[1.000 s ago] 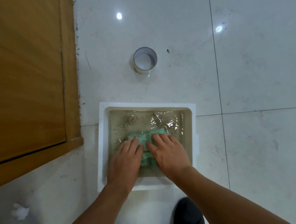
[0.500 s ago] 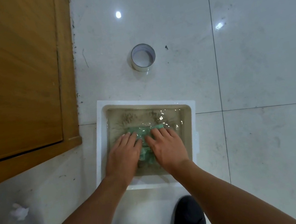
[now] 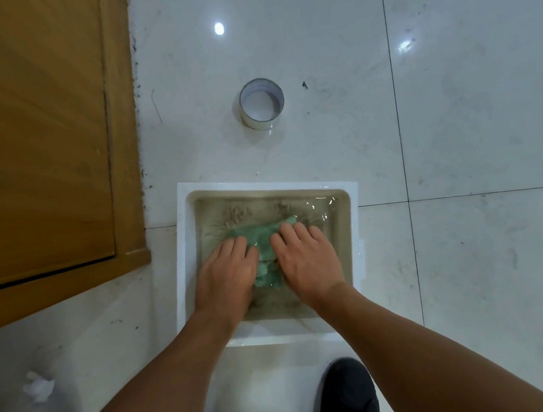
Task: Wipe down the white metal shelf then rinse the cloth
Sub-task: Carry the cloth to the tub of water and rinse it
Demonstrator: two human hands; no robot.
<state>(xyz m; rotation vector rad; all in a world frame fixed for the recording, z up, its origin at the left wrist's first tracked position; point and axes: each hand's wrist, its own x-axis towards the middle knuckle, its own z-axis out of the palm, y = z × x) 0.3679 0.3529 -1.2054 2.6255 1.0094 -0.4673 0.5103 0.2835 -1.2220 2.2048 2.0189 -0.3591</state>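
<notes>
Cloth [image 3: 262, 245] is pressed flat under open left hand [image 3: 226, 274] and right hand [image 3: 308, 261]; murky water risks being slopped over basin [image 3: 181, 262] rim.

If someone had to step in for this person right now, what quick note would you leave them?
Left hand and right hand: both lie palm down, side by side, pressing the green cloth under murky water in the white basin on the tiled floor.
Done: cloth is wet and in the basin.
Left: finish rinsing, lift it out, wring it. The water looks dirty, so fresh water may help. The shelf is not in view.
</notes>
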